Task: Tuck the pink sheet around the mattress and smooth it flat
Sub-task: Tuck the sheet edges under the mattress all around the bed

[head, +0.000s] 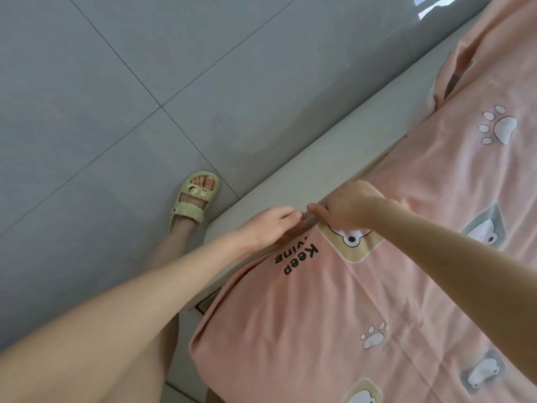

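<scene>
We see pink sheet (377, 286) covering mattress, edge at bed's left side. Left hand (270, 228) and right hand (345, 205) fingers curled, pinching edge. Risk: far corner (453, 71) lifted, may pull free.

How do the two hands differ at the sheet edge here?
The left hand lies flatter, its fingers pushing down at the edge of the pink sheet; the right hand is fisted, knuckles up. The left hand comes in over the bed frame, the right hand across the sheet. Both meet at the same spot on the mattress edge.
</scene>
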Action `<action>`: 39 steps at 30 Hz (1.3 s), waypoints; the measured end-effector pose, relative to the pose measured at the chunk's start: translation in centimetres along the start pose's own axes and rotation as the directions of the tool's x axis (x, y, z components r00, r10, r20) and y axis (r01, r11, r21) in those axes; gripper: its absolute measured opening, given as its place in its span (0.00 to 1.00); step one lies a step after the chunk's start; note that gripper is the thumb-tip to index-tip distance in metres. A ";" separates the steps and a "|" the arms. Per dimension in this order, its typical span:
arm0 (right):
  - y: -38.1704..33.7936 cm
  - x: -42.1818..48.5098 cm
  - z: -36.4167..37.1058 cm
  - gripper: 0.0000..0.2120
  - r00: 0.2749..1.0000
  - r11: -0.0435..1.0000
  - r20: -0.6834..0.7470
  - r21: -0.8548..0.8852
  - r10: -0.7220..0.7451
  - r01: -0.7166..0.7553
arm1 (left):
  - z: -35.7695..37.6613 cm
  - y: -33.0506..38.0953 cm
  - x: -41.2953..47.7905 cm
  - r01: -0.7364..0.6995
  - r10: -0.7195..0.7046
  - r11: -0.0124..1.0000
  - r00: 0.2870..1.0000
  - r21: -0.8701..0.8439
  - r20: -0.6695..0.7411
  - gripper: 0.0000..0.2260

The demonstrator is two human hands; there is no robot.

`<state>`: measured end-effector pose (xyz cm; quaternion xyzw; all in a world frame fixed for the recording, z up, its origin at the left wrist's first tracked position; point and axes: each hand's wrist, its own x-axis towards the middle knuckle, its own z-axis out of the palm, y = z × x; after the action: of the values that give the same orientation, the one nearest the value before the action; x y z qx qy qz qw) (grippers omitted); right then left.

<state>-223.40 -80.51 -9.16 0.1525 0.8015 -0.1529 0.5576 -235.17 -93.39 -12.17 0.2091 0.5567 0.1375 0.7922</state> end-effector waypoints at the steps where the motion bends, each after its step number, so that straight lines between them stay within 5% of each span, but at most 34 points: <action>1: -0.1 0.1 0.1 0.17 1.000 1.000 0.010 0.006 0.020 -0.021 | -0.2 -1.1 -0.9 -0.038 0.040 0.996 0.999 0.082 -0.027 0.15; 4: 0.0 -0.2 0.5 0.25 0.996 0.997 -0.061 0.036 0.070 -0.068 | -0.1 -4.6 -2.8 0.000 0.010 0.949 0.999 0.316 -0.031 0.11; 9: -0.5 -1.9 2.7 0.31 0.903 0.969 -0.392 0.231 0.176 -0.089 | 0.8 -5.3 -2.9 0.003 0.064 0.939 0.981 0.345 -0.182 0.10; 13: -2.1 -3.5 3.9 0.29 0.822 0.952 -0.520 0.293 0.231 -0.082 | 0.9 -4.7 -3.0 -0.065 0.209 0.683 0.972 0.727 -0.109 0.09; 16: -2.9 -3.9 4.9 0.26 0.749 0.939 -0.595 0.327 0.292 -0.106 | 0.2 -4.2 -2.6 -0.022 0.178 0.515 0.981 0.857 -0.082 0.09; 21: -4.0 -3.9 5.4 0.25 0.728 0.916 -0.580 0.363 0.366 -0.171 | 0.9 -3.5 -2.7 0.062 0.131 0.439 0.983 0.896 -0.132 0.11; 24: -4.5 -5.0 5.0 0.21 0.608 0.845 -0.618 0.503 0.498 -0.182 | 1.2 -2.6 -2.8 0.091 0.083 0.399 0.987 0.912 -0.135 0.11; 29: -5.9 -10.1 5.8 0.17 0.339 0.444 -0.364 0.873 0.868 -0.200 | 0.0 -0.3 -3.8 0.101 0.093 0.434 0.983 0.895 -0.156 0.09; 33: -8.0 -13.6 8.3 0.19 0.336 0.032 0.027 0.985 0.941 -0.170 | 0.1 4.4 -4.4 0.024 0.165 0.545 0.977 0.838 -0.136 0.09; 39: -5.6 -14.1 7.8 0.21 0.397 -0.085 0.138 0.985 0.907 -0.148 | 1.8 11.9 -1.0 -0.093 0.228 0.729 0.967 0.678 -0.112 0.09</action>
<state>-214.41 -89.88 1.87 0.8234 0.4991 -0.2652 0.0507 -233.66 -83.72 -5.08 0.5122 0.6204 0.0163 0.5938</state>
